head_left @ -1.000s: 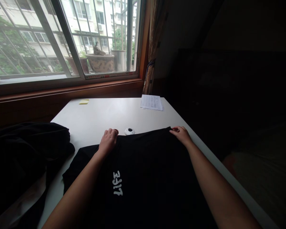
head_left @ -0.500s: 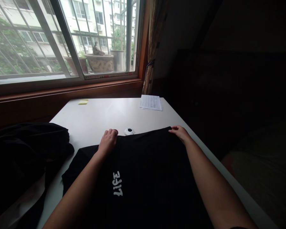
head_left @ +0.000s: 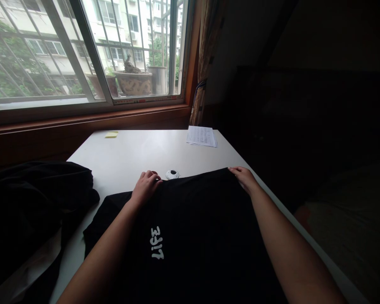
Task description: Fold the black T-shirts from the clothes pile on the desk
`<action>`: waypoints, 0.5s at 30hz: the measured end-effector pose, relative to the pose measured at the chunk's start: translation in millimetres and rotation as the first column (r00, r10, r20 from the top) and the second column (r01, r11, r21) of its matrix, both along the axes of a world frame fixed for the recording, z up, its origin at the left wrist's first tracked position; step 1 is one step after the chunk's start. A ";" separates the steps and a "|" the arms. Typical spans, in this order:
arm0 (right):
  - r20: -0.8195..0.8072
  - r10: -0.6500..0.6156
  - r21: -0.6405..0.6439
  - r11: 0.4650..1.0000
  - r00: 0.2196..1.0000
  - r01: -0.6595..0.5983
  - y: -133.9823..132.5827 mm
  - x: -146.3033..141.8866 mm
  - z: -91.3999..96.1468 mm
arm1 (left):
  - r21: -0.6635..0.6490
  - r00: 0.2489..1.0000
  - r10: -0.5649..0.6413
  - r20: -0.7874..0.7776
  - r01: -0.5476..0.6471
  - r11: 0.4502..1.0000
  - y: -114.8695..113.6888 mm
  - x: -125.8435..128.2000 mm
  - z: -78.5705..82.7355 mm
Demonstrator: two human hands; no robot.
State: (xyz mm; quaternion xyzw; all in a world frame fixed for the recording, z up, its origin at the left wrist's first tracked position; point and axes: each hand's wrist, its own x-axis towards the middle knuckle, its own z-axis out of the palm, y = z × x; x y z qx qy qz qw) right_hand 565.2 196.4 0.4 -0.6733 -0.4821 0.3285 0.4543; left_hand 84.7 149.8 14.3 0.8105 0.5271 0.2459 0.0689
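Note:
A black T-shirt (head_left: 202, 223) with white lettering lies spread on the white table (head_left: 139, 150), its near part running out of the bottom of the view. At its far edge, left of the middle, my left hand (head_left: 145, 185) is closed on the cloth. My right hand (head_left: 245, 177) pinches the far right corner of the shirt between thumb and fingers. Just beyond the edge, between my hands, a round white cable-hole cover (head_left: 172, 174) with a dark opening shows in the table top.
A heap of dark clothing (head_left: 38, 211) covers the left side of the table. Printed papers (head_left: 202, 136) lie at the far right, and a yellow sticky-note pad (head_left: 111, 134) at the far left. Behind stand a barred window (head_left: 136, 50) and a tied curtain (head_left: 200, 93).
My right hand has moved slightly to the right with the shirt's corner. The fingers of my left hand have shifted a little rightward along the far edge.

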 end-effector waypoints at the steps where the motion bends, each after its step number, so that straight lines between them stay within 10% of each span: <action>1: -0.018 0.010 -0.005 1.000 1.000 -0.010 -0.1 -0.5 1.7 | -0.004 1.000 -0.007 0.009 0.007 1.000 0.5 -0.4 -0.2; 15: -0.210 0.110 -0.176 0.973 0.972 -0.148 2.2 -3.7 19.4 | -0.032 0.994 0.004 0.108 0.000 0.999 5.6 -1.5 -3.2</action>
